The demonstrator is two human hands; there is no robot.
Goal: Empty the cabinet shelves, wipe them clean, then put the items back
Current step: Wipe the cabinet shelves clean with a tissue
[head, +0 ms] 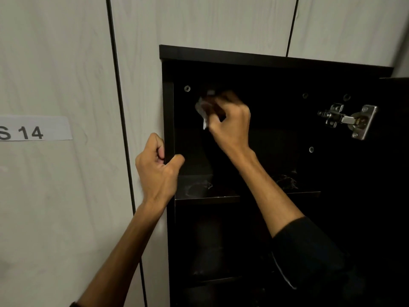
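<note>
A dark cabinet [221, 54] stands open in front of me. My left hand [158, 167] grips its left side panel, fingers curled round the front edge. My right hand [230, 120] reaches into the top compartment and holds a crumpled pale cloth [202, 111] against the inner left wall, blurred by motion. The upper shelf [205, 198] below it is bare and shows dusty smears. A lower shelf [221, 280] sits in deep shadow; what lies on it cannot be made out.
A metal hinge [347, 119] links the cabinet's right side to its open door [396, 129]. Pale wood-grain wall panels surround the cabinet, with a paper label [33, 128] reading "S 14" at the left. A dark tangle [285, 181] lies at the shelf's back right.
</note>
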